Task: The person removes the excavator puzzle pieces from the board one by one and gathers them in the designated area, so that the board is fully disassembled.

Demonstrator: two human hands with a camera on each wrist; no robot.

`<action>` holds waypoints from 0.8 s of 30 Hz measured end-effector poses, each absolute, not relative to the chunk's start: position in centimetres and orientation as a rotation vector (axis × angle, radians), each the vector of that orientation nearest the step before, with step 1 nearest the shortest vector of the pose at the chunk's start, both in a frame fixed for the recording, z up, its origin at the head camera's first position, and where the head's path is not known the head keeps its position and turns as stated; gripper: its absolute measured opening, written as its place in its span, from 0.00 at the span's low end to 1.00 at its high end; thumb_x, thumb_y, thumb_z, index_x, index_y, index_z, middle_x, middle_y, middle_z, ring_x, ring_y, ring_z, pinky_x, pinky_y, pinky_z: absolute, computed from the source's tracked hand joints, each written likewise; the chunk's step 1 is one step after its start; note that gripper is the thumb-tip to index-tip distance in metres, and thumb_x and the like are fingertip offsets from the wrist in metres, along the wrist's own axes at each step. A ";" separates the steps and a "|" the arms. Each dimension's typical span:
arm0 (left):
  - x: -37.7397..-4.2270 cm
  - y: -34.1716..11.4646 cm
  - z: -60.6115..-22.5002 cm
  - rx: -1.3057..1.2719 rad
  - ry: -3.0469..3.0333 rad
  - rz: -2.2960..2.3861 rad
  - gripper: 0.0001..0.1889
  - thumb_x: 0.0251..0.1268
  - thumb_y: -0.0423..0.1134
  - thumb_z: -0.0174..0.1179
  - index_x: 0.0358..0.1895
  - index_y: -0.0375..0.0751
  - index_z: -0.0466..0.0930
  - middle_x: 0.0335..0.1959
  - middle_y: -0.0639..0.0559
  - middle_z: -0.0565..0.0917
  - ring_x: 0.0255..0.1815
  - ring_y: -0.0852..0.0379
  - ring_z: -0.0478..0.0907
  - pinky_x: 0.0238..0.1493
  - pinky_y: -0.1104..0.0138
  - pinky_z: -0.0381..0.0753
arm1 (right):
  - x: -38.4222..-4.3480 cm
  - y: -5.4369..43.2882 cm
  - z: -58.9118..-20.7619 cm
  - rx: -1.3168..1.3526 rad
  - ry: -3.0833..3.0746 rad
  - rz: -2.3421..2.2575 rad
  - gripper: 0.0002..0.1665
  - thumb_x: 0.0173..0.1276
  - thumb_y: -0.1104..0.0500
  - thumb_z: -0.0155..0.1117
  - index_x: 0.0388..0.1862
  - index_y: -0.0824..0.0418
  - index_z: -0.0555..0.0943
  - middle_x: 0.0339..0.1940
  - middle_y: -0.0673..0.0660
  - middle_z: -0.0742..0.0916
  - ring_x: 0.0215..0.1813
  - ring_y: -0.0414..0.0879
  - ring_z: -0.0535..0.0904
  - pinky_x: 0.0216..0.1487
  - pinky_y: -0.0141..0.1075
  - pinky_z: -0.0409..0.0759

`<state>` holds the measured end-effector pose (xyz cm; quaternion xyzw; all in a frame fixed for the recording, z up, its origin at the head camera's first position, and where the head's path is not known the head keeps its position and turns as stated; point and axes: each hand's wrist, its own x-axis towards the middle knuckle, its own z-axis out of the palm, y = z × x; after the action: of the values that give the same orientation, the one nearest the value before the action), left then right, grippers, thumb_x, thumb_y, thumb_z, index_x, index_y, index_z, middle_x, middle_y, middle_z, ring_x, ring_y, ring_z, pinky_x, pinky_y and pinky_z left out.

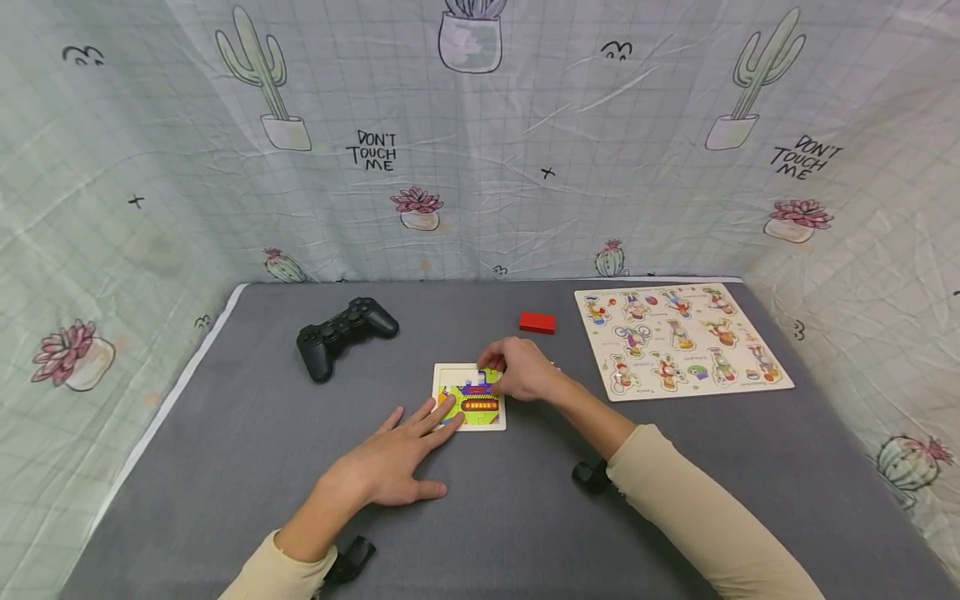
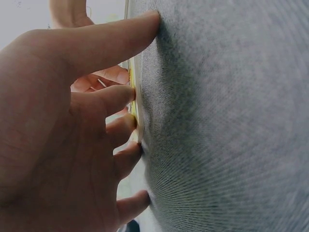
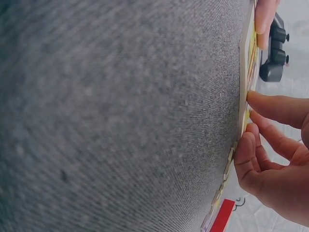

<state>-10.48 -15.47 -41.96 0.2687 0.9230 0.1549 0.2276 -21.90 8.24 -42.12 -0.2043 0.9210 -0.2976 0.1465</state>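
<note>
A small square jigsaw puzzle (image 1: 480, 418) with a bulldozer-like picture in green, purple and red lies on the grey table, a bare pale patch of its tray showing at the top. My left hand (image 1: 397, 458) is spread flat, its fingertips resting on the puzzle's left side. At the upper right corner, my right hand (image 1: 525, 371) pinches a yellow-green puzzle piece (image 1: 491, 376) between thumb and fingers, right at the tray; the hand covers part of it. Beside the tray, several loose pieces (image 3: 229, 162) lie on the cloth in the right wrist view.
A red block (image 1: 537, 322) lies beyond my right hand. To the right is a large wooden peg puzzle board (image 1: 682, 342) with cartoon figures. A black game controller (image 1: 345, 333) sits at the back left. A patterned curtain (image 1: 480, 208) stands behind the table.
</note>
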 end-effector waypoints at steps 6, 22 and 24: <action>-10.5 -15.4 -42.0 0.738 2.544 0.427 0.50 0.66 0.58 0.70 0.85 0.56 0.52 0.88 0.58 0.42 0.89 0.48 0.42 0.83 0.37 0.42 | -21.9 8.2 -42.0 -0.570 2.640 -0.866 0.19 0.58 0.67 0.81 0.48 0.61 0.88 0.39 0.53 0.86 0.42 0.45 0.77 0.48 0.36 0.80; -10.4 -15.4 -42.0 0.744 2.547 0.431 0.49 0.66 0.57 0.70 0.85 0.55 0.53 0.88 0.57 0.43 0.89 0.47 0.42 0.83 0.37 0.43 | -21.6 7.9 -42.1 -0.604 2.714 -0.852 0.18 0.53 0.69 0.81 0.44 0.60 0.88 0.39 0.55 0.85 0.43 0.46 0.78 0.49 0.37 0.80; -10.4 -15.4 -42.0 0.745 2.548 0.431 0.49 0.66 0.57 0.70 0.85 0.55 0.53 0.88 0.57 0.43 0.89 0.47 0.42 0.83 0.37 0.43 | -21.5 7.9 -42.1 -0.606 2.723 -0.845 0.19 0.52 0.68 0.81 0.44 0.60 0.89 0.39 0.54 0.85 0.44 0.46 0.78 0.50 0.38 0.80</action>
<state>-10.44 -15.44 -41.97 0.2699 0.9233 0.1563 0.2242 -21.54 7.88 -42.07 -0.2067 0.9282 -0.2880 0.1130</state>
